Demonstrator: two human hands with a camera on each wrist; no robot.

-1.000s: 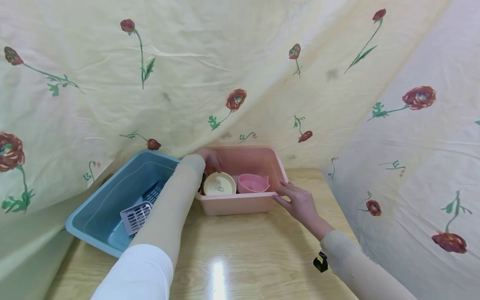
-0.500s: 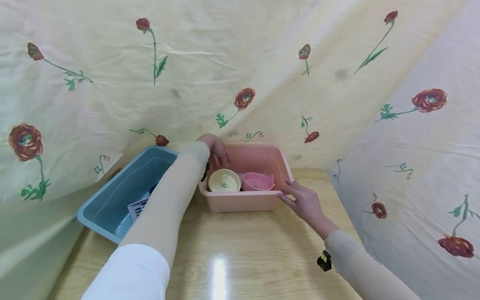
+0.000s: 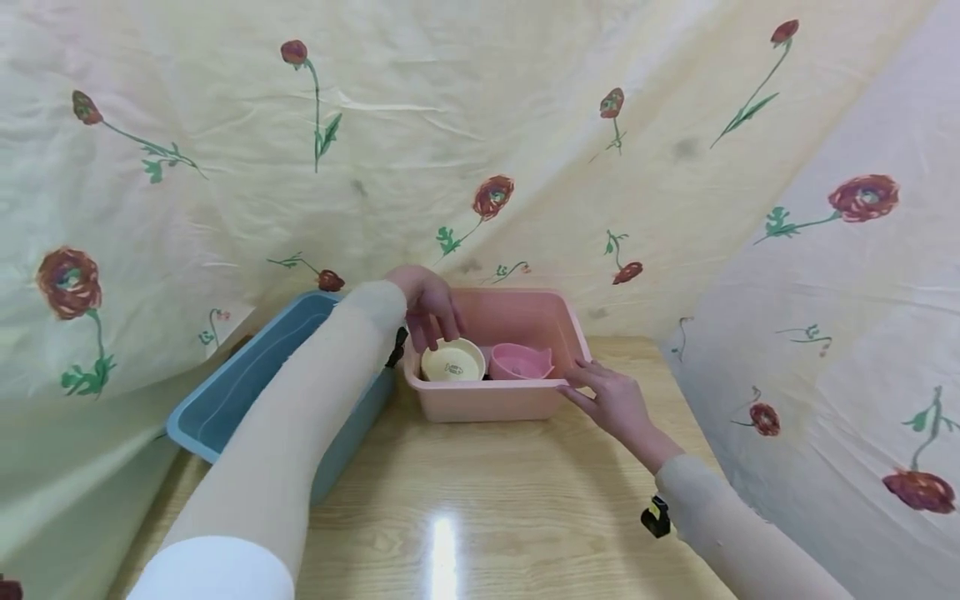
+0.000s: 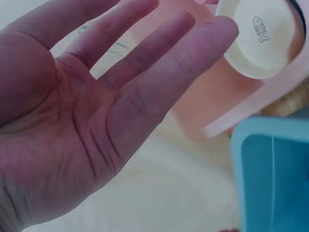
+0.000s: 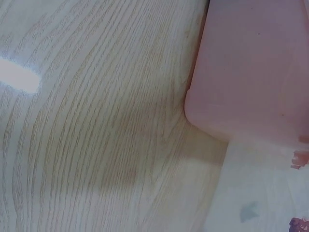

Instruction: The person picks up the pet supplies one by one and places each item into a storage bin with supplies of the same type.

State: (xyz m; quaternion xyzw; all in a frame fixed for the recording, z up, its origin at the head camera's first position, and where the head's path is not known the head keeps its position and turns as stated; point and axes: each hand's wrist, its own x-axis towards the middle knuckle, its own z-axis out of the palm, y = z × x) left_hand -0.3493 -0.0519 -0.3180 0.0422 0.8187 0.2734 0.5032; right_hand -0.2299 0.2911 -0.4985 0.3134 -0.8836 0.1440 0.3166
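Note:
My left hand [image 3: 431, 304] hangs over the left part of a pink plastic basin [image 3: 491, 404], fingers extended down toward a cream bowl [image 3: 452, 362]. In the left wrist view that hand [image 4: 106, 96] shows its palm, fingers fairly straight and spread, nothing held. One fingertip overlaps the rim of the cream bowl [image 4: 263, 38], which has a fishbone print; whether they touch I cannot tell. Beside it in the basin sits a pink bowl [image 3: 520, 362] with a pointed ear on its rim. My right hand [image 3: 611, 404] grips the basin's front right corner, fingers over the rim, thumb outside.
A blue basin [image 3: 187, 429] stands at the left, partly hidden under my left arm. Both basins are on a wooden table [image 3: 390, 533]. A flowered cloth [image 3: 405, 125] hangs behind and at the sides. A black strap piece [image 3: 656, 517] sits at my right wrist.
My left hand has drawn up from the cream bowl's rim, then come down near it again, its forearm shifting left over the blue basin. The right hand stays on the pink basin; the view turned slightly.

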